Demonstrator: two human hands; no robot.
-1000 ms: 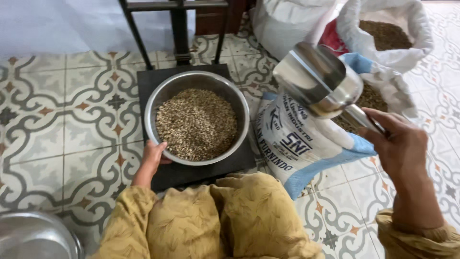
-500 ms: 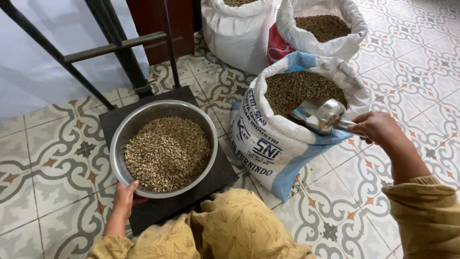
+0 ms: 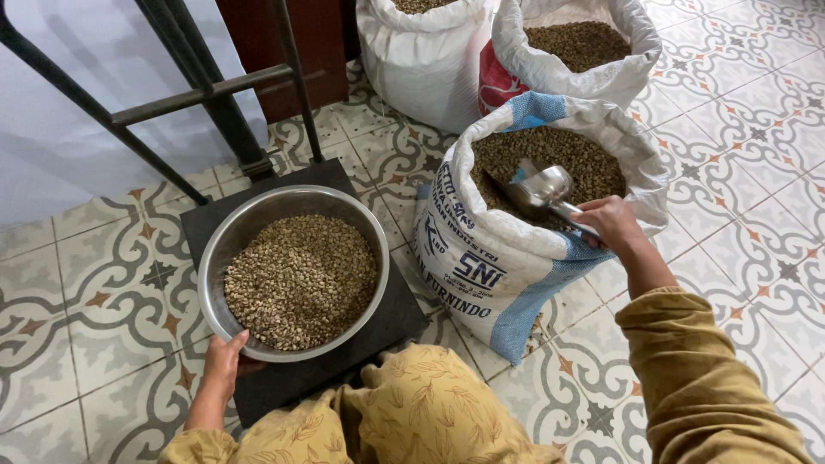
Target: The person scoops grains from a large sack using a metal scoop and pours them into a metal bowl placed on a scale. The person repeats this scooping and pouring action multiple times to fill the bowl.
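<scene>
Steel scoop (image 3: pixel 540 191) dipped in open sack's beans, steel bowl (image 3: pixel 294 271) half full on black scale

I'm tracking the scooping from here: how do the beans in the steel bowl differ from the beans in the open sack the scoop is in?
The beans in the steel bowl look paler and tan; those in the near sack look darker, olive-brown. The bowl's beans lie in a shallow layer well below the rim; the sack's fill it nearly to its rolled top. The left hand holds the bowl's rim, while the right hand holds a metal scoop in the sack. Both are small loose beans.
</scene>
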